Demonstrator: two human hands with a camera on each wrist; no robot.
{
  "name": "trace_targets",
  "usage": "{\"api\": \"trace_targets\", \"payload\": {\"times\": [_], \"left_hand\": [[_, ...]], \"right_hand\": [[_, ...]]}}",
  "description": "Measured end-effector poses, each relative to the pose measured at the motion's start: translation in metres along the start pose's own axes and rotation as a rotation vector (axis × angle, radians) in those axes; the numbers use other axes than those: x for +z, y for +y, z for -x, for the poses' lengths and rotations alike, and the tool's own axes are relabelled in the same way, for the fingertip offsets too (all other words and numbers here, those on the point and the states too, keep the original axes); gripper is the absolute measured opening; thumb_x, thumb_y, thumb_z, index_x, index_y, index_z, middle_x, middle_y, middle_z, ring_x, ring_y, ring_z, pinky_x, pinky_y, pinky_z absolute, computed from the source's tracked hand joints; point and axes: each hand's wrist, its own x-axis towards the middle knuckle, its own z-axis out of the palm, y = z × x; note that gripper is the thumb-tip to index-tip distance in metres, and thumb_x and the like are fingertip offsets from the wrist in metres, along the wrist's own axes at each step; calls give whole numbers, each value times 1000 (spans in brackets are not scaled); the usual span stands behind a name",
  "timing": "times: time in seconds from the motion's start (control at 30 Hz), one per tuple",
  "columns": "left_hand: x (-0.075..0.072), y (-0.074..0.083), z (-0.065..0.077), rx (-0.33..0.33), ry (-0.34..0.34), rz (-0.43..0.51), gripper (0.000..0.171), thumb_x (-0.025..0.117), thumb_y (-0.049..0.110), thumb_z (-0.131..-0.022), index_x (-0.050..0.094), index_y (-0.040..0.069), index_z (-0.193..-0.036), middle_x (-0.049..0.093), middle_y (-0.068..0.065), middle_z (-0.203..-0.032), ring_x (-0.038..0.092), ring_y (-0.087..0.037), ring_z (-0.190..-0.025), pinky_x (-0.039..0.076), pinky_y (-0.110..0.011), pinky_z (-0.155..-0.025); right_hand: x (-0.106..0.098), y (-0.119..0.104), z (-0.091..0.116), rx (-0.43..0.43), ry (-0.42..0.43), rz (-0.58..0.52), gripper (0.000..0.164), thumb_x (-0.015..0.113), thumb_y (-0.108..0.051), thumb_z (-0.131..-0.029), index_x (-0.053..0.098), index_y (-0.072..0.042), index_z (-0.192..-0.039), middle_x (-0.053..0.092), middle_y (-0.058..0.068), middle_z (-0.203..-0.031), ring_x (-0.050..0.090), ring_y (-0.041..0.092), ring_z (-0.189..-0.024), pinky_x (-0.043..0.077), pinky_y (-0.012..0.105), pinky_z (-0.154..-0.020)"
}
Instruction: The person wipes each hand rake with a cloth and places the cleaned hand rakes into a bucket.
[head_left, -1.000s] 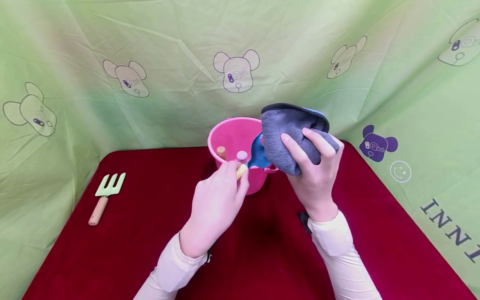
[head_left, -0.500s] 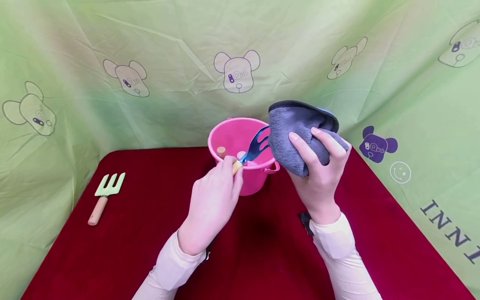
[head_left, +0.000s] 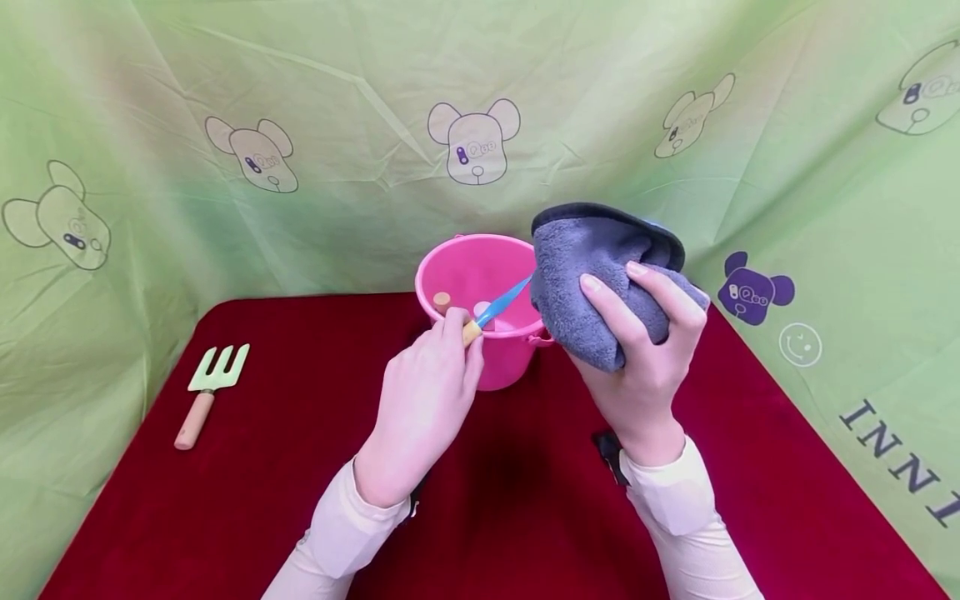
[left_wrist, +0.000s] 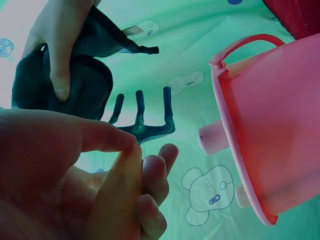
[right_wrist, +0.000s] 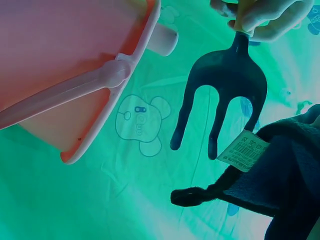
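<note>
My left hand (head_left: 420, 400) grips the wooden handle (left_wrist: 117, 195) of a blue three-tined garden hand fork (head_left: 501, 303), tilted up to the right over the bucket's near rim. The head view shows the fork nearly edge-on; its broad head (right_wrist: 227, 72) faces the right wrist camera. My right hand (head_left: 637, 358) holds a bunched grey towel (head_left: 573, 292) with dark edging, fingers pressed into the pile. The fork's tip ends at the towel's left edge in the head view. In the right wrist view, one tine runs behind the towel's label (right_wrist: 244, 151).
Behind my left hand stands a pink bucket (head_left: 506, 362), with a wooden handle end (head_left: 442, 300) and a pale lilac one (head_left: 482, 309) showing inside. A pale green hand fork (head_left: 213, 383) lies at the left of the red-covered table (head_left: 300, 500). A green printed curtain (head_left: 360, 208) surrounds it.
The blue fork has turned from broadside to nearly edge-on in the head view. My right hand and the towel have shifted right and slightly down, while my left hand has drawn back a little.
</note>
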Motion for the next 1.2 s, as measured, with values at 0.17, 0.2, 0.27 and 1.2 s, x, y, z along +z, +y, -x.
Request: {"api": "trace_targets", "payload": {"times": [0.17, 0.2, 0.27, 1.2], "left_hand": [[0, -1, 0, 7, -7, 11, 15, 61, 17, -90, 53, 6, -94, 56, -3, -64, 48, -16, -50, 41, -29, -39], [0, -1, 0, 9, -10, 14, 15, 62, 17, -90, 53, 6, -95, 56, -3, -66, 49, -16, -51, 42, -30, -39], [0, -1, 0, 11, -14, 13, 16, 63, 16, -89, 52, 6, -96, 56, -3, -69, 49, -16, -53, 42, -30, -40], [-2, 1, 0, 98, 127, 64, 19, 70, 1, -71, 53, 10, -65, 58, -4, -59, 50, -20, -50, 48, -36, -45]], "right_hand": [[2, -5, -1, -9, 26, -14, 38, 86, -15, -63, 71, -21, -96, 58, 10, -114, 53, 36, -108, 47, 47, -94], [2, -6, -1, -11, 30, -19, 37, 87, -16, -63, 71, -21, -96, 58, 10, -114, 53, 36, -108, 47, 47, -94], [2, -8, 0, -18, 25, -37, 36, 87, -19, -63, 71, -19, -95, 59, 11, -114, 53, 36, -107, 47, 47, -94], [16, -18, 27, -119, -241, -163, 35, 76, -36, -79, 67, -11, -101, 53, 24, -111, 54, 40, -103, 45, 57, -82]]}}
